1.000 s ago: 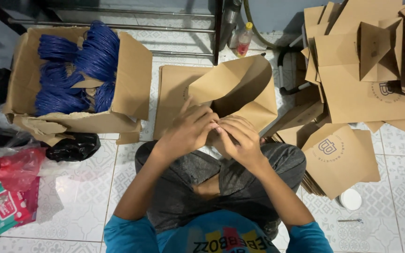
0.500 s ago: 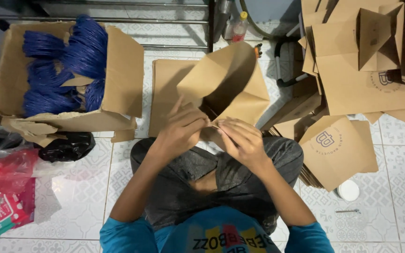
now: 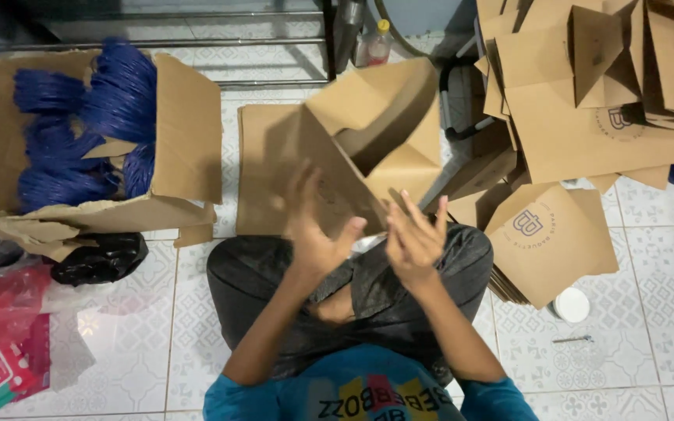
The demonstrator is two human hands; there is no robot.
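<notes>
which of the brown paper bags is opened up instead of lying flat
The brown paper bag right beyond the hands, mouth gaping open. The bags in the pile to the right lie folded flat.

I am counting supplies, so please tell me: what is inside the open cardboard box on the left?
The open cardboard box holds bundles of blue cord, piled high. Its flaps and the piled bundles hide whatever lies beneath.

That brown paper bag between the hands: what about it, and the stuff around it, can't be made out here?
- Head view: the left hand is motion-blurred, so its grip on the brown paper bag is unclear.
- The bag's inside is in shadow.
- The cardboard box walls hide the lower part of the blue handle bundles.
- The stack of paper bags is cut off by the top and right edges.
</notes>
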